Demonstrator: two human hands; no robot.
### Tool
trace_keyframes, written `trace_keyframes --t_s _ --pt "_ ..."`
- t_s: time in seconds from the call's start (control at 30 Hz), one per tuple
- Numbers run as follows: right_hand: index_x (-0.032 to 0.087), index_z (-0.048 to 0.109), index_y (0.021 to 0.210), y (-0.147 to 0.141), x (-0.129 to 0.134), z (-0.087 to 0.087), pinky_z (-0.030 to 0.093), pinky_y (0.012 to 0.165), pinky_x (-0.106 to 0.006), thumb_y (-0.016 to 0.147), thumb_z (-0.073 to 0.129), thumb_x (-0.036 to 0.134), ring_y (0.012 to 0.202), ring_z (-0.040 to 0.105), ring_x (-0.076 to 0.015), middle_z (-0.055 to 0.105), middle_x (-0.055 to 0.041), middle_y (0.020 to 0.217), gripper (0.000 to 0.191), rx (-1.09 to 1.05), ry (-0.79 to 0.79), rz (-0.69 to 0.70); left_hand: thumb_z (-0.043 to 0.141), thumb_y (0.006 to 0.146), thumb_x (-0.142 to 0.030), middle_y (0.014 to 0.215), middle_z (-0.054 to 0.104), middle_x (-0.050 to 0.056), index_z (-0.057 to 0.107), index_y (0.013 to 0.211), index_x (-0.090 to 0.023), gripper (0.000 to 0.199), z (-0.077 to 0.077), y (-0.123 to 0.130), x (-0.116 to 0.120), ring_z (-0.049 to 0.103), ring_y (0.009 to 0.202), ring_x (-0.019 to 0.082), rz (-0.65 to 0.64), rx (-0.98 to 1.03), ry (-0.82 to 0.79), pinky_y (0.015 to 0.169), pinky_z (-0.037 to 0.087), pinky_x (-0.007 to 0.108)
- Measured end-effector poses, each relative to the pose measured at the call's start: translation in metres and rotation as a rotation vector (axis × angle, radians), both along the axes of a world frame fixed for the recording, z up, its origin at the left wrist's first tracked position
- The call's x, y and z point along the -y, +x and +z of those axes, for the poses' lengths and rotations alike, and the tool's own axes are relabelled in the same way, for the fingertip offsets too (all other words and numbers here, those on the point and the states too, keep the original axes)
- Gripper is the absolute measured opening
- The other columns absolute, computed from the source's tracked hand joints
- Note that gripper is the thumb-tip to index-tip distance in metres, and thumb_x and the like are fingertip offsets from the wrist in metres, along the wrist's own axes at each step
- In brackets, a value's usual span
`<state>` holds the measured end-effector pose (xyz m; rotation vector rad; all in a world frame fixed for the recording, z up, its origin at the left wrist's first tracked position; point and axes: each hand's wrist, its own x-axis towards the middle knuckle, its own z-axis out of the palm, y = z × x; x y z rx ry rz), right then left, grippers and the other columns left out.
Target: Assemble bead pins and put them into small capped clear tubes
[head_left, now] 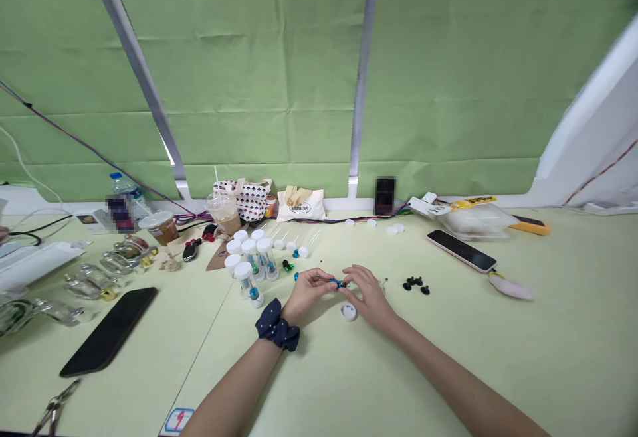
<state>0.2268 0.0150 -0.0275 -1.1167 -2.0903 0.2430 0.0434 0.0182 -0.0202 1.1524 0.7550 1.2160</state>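
Observation:
Over the middle of the pale table, my left hand (310, 292) pinches a small blue piece (337, 283) between thumb and fingers. My right hand (367, 297) meets it from the other side, its fingertips closed on the dark end of the same piece. Just below the fingers lies a round white cap (348, 311) with tiny bits in it. Clear tubes with white lids (248, 283) stand left of my hands, blue and green pieces inside. Several black knobs (416, 284) rest to the right. A dark blue scrunchie (277, 326) circles my left wrist.
Glass vessels (91, 282), a black phone (109, 332) and scissors (56, 409) lie at the left. Drink cups (223, 212) and a white pouch (301, 205) stand at the back. Another phone (461, 251) and a plastic box (476, 222) are at the right.

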Motion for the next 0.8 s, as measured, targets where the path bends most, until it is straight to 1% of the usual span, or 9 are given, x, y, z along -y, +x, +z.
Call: trace_keyframes --t_s 0.1,0.23,0.3,0.37,0.43,0.53,0.6,0.7,0.8 --pt "0.025 0.062 0.090 -0.0002 0.0011 0.0017 0.038 0.095 -0.045 0.090 0.039 0.034 0.117 0.044 -0.0237 0.059 -0.0061 0.111 0.025 0.003 -0.005 -0.005 0.079 0.059 -0.024 0.078 0.071 0.008 0.065 0.075 -0.011 0.025 -0.0001 0.0003 -0.0004 0.066 0.073 0.019 0.003 -0.009 0.005 0.074 0.049 0.033" --pt "0.024 0.056 0.101 0.0007 0.0012 0.0011 0.039 0.094 -0.045 0.084 0.049 0.042 0.117 0.043 -0.0248 0.058 -0.0064 0.113 0.025 -0.018 -0.041 0.000 0.079 0.058 -0.026 0.077 0.071 0.009 0.065 0.076 -0.012 0.026 0.0005 0.0002 -0.0007 0.066 0.072 0.018 0.005 -0.006 -0.004 0.074 0.048 0.034" --pt "0.024 0.056 0.096 0.0012 0.0005 -0.0002 0.038 0.095 -0.045 0.084 0.050 0.042 0.118 0.042 -0.0248 0.057 -0.0062 0.114 0.023 -0.019 -0.053 0.010 0.079 0.058 -0.026 0.078 0.071 0.009 0.065 0.076 -0.011 0.026 0.0007 0.0000 -0.0007 0.066 0.072 0.018 -0.002 -0.002 -0.007 0.074 0.048 0.034" --pt "0.024 0.059 0.090 0.0014 -0.0002 -0.0014 0.036 0.096 -0.046 0.088 0.043 0.040 0.119 0.041 -0.0241 0.057 -0.0057 0.113 0.022 -0.014 -0.056 0.017 0.079 0.058 -0.025 0.078 0.071 0.009 0.065 0.076 -0.011 0.026 0.0002 -0.0003 -0.0008 0.066 0.072 0.018 -0.001 -0.005 -0.002 0.074 0.048 0.033" --pt "0.025 0.060 0.092 0.0013 -0.0006 -0.0019 0.035 0.097 -0.046 0.090 0.040 0.039 0.118 0.041 -0.0237 0.057 -0.0054 0.113 0.025 -0.017 -0.057 0.017 0.079 0.059 -0.024 0.079 0.071 0.009 0.065 0.076 -0.011 0.025 -0.0008 -0.0006 -0.0012 0.066 0.072 0.018 0.003 -0.010 0.006 0.074 0.048 0.033" --pt "0.025 0.056 0.102 0.0009 -0.0005 -0.0013 0.037 0.095 -0.045 0.086 0.047 0.043 0.118 0.041 -0.0241 0.057 -0.0059 0.114 0.026 -0.037 -0.057 0.016 0.078 0.061 -0.024 0.079 0.071 0.009 0.065 0.077 -0.012 0.024 -0.0021 -0.0009 -0.0015 0.066 0.074 0.018 -0.006 -0.011 0.011 0.074 0.048 0.033" --pt "0.024 0.056 0.100 0.0007 -0.0004 -0.0008 0.038 0.095 -0.044 0.085 0.049 0.043 0.117 0.042 -0.0241 0.057 -0.0063 0.113 0.025 -0.040 -0.049 0.024 0.078 0.062 -0.024 0.080 0.071 0.009 0.065 0.078 -0.012 0.024 -0.0018 -0.0007 -0.0012 0.066 0.074 0.018 -0.011 -0.006 0.006 0.075 0.048 0.033" --pt "0.024 0.060 0.089 0.0007 -0.0006 -0.0007 0.036 0.096 -0.044 0.090 0.040 0.038 0.116 0.043 -0.0231 0.058 -0.0058 0.111 0.024 -0.030 -0.045 0.025 0.079 0.060 -0.023 0.078 0.071 0.009 0.065 0.076 -0.011 0.025 0.0005 0.0002 0.0000 0.066 0.072 0.018 -0.005 -0.001 0.000 0.074 0.048 0.033" --pt "0.024 0.059 0.095 0.0009 -0.0004 -0.0010 0.036 0.096 -0.044 0.089 0.043 0.039 0.116 0.043 -0.0234 0.058 -0.0059 0.112 0.022 -0.028 -0.048 0.025 0.080 0.058 -0.024 0.076 0.071 0.008 0.065 0.074 -0.011 0.026 0.0026 0.0011 0.0009 0.066 0.071 0.018 0.010 -0.004 -0.009 0.073 0.048 0.033"
